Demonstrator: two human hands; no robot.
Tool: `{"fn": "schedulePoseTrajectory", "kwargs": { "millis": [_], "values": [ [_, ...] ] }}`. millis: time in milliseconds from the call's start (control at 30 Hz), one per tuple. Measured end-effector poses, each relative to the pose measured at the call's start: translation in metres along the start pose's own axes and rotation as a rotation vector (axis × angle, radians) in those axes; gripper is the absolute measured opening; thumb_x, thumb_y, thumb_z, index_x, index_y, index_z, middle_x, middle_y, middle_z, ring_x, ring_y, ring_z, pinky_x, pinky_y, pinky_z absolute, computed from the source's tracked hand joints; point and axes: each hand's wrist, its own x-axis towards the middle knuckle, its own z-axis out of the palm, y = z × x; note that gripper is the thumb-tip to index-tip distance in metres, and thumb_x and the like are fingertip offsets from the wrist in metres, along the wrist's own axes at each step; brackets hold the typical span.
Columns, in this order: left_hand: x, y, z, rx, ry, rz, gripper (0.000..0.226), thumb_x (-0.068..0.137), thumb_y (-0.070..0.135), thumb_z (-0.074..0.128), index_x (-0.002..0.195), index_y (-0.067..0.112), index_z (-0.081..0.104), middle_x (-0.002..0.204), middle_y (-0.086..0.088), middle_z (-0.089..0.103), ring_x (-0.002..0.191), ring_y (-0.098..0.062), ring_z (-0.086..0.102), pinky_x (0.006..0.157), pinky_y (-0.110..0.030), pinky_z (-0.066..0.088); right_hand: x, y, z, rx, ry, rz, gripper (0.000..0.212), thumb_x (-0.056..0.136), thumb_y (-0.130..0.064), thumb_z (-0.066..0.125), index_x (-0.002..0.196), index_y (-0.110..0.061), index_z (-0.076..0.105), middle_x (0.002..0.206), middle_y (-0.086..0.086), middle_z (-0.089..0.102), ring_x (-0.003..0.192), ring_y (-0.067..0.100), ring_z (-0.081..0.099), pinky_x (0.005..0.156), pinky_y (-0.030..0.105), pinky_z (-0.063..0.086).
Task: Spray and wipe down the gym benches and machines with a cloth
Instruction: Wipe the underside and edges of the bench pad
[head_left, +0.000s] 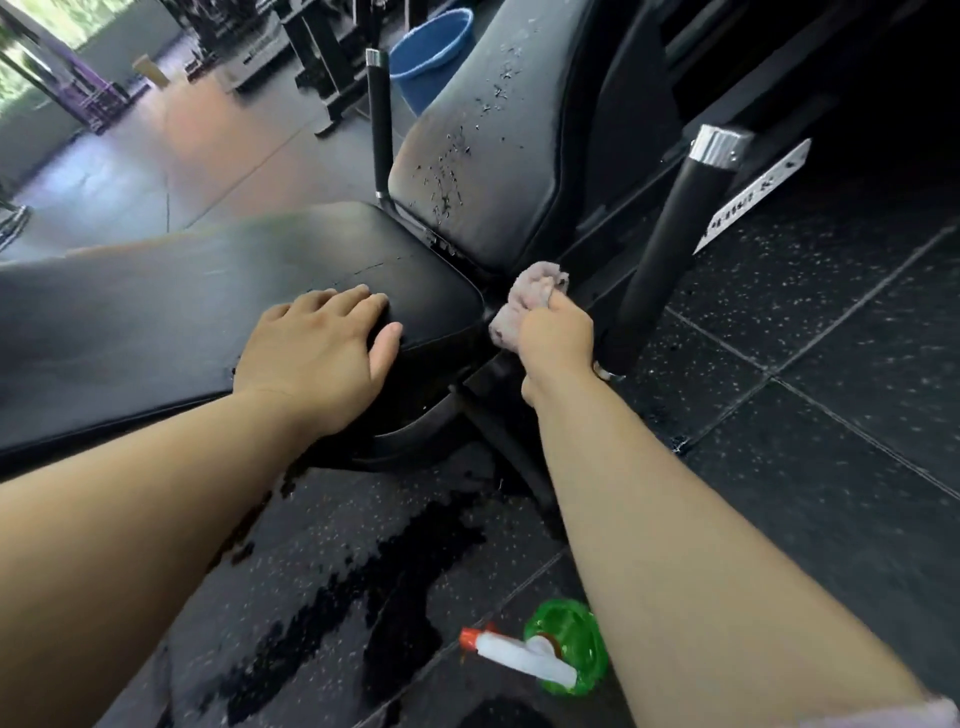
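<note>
Pinkish cloth (537, 291): bunched in your right hand and pushed into the gap where seat meets backrest, at the dark frame joint.
Right hand (558, 338): your fingers are curled tight round the cloth; only its upper wad shows past your knuckles.
Left hand (317, 353): flat, fingers straight and a little spread, pressing on the near corner of the seat pad; it holds nothing.
Seat pad (208, 291): black, running off to your left; no droplets show on it, though blur hides fine detail.
Backrest pad (483, 156): rises up and away from the cloth, its long axis running from the joint toward the top of the view; spray droplets are strung along its middle, not yet wiped.
Nearer hand: your right, just below the backrest's lower edge; your left sits across the seat corner, farther off.
Spray bottle (566, 654): green with a white trigger and orange nozzle, lying on the floor (831, 415) beside your right forearm, well apart from both hands.
Next move, as a judgement: finish the joint, then sweep the cloth upward along the backrest's length; you likely need no more spray there.
</note>
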Motion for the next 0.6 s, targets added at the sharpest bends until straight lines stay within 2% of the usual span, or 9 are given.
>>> {"fn": "schedulePoseTrajectory", "kwargs": {
  "millis": [67, 133, 167, 233, 300, 400, 500, 567, 600],
  "values": [
    [0.002, -0.005, -0.004, 0.026, -0.055, 0.056, 0.057, 0.1, 0.054, 0.02, 0.149, 0.027, 0.035, 0.157, 0.004, 0.034, 0.142, -0.024, 0.033, 0.109, -0.04, 0.029, 0.004, 0.0, 0.01, 0.025, -0.058, 0.115, 0.029, 0.099, -0.01, 0.047, 0.125, -0.001, 0.058, 0.112, 0.012, 0.064, 0.085, 0.01, 0.061, 0.07, 0.017, 0.052],
    [0.002, -0.011, -0.004, 0.057, -0.066, 0.097, 0.062, 0.099, 0.058, 0.014, 0.15, 0.027, 0.034, 0.157, 0.005, 0.035, 0.141, -0.025, 0.035, 0.108, -0.041, 0.031, -0.011, 0.012, 0.018, 0.004, -0.148, 0.076, 0.031, 0.104, -0.019, 0.041, 0.122, -0.007, 0.062, 0.112, -0.002, 0.064, 0.109, 0.01, 0.056, 0.09, 0.019, 0.045],
    [0.002, -0.013, -0.002, 0.07, -0.037, 0.103, 0.066, 0.097, 0.059, 0.011, 0.147, 0.026, 0.039, 0.154, 0.004, 0.04, 0.138, -0.026, 0.04, 0.105, -0.042, 0.034, -0.021, 0.018, 0.022, -0.018, -0.2, -0.015, 0.03, 0.105, -0.019, 0.04, 0.115, -0.013, 0.068, 0.108, -0.012, 0.066, 0.108, 0.001, 0.057, 0.093, 0.014, 0.041],
    [0.002, -0.014, 0.003, 0.079, 0.039, 0.118, 0.07, 0.093, 0.059, 0.013, 0.138, 0.023, 0.051, 0.142, 0.001, 0.054, 0.126, -0.03, 0.051, 0.096, -0.045, 0.041, -0.032, 0.025, 0.022, 0.0, -0.096, -0.082, 0.029, 0.104, -0.02, 0.045, 0.116, -0.02, 0.071, 0.111, -0.018, 0.069, 0.102, -0.013, 0.057, 0.091, 0.006, 0.039],
    [0.001, -0.012, 0.007, 0.076, 0.074, 0.134, 0.066, 0.093, 0.056, 0.02, 0.13, 0.019, 0.059, 0.132, -0.002, 0.062, 0.115, -0.033, 0.058, 0.089, -0.046, 0.045, -0.038, 0.036, 0.02, 0.043, -0.065, -0.067, 0.027, 0.101, -0.023, 0.05, 0.118, -0.025, 0.071, 0.11, -0.017, 0.07, 0.1, -0.008, 0.06, 0.086, 0.008, 0.042],
    [0.001, -0.012, 0.006, 0.061, 0.089, 0.148, 0.063, 0.093, 0.055, 0.024, 0.126, 0.016, 0.062, 0.128, -0.005, 0.065, 0.111, -0.035, 0.06, 0.086, -0.047, 0.047, -0.066, 0.053, 0.013, -0.038, -0.07, -0.09, 0.026, 0.098, -0.015, 0.052, 0.098, -0.028, 0.075, 0.083, -0.017, 0.067, 0.075, -0.006, 0.059, 0.074, 0.013, 0.047],
    [0.0, -0.011, 0.005, 0.063, 0.078, 0.126, 0.066, 0.092, 0.056, 0.022, 0.129, 0.016, 0.06, 0.132, -0.005, 0.062, 0.115, -0.035, 0.059, 0.089, -0.047, 0.048, -0.095, 0.067, 0.009, -0.147, -0.142, -0.109, 0.037, 0.086, 0.006, 0.049, 0.086, -0.018, 0.077, 0.076, -0.016, 0.068, 0.075, 0.0, 0.061, 0.082, 0.023, 0.055],
    [0.0, -0.011, 0.005, 0.061, 0.069, 0.115, 0.068, 0.092, 0.057, 0.019, 0.131, 0.018, 0.058, 0.136, -0.005, 0.06, 0.117, -0.034, 0.057, 0.091, -0.046, 0.047, -0.079, 0.064, 0.007, -0.121, 0.023, -0.154, 0.027, 0.083, -0.001, 0.049, 0.079, -0.018, 0.07, 0.07, -0.015, 0.066, 0.071, 0.008, 0.06, 0.082, 0.034, 0.056],
    [-0.001, -0.01, 0.004, 0.063, 0.062, 0.114, 0.069, 0.092, 0.057, 0.018, 0.132, 0.018, 0.057, 0.137, -0.004, 0.059, 0.118, -0.034, 0.056, 0.091, -0.046, 0.046, -0.066, 0.059, 0.004, -0.108, 0.149, -0.165, 0.021, 0.084, -0.007, 0.052, 0.083, -0.021, 0.068, 0.076, -0.011, 0.069, 0.073, 0.012, 0.062, 0.083, 0.038, 0.056]
  ]
}}
